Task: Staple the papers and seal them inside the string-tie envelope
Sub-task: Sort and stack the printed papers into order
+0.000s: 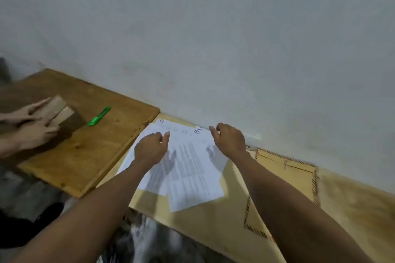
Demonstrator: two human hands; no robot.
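Two wooden surfaces [81,156] stand side by side. I count one green cutter [99,115], one striped envelope [299,179], and four hands [149,149]. The overlapping papers [192,168] number at least three.

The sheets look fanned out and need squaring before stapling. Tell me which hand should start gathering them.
Left, probably. The left hand hovers right over the fanned papers, near the sheet sticking out on that side. The right hand sits at their far right corner, nearer the envelope.
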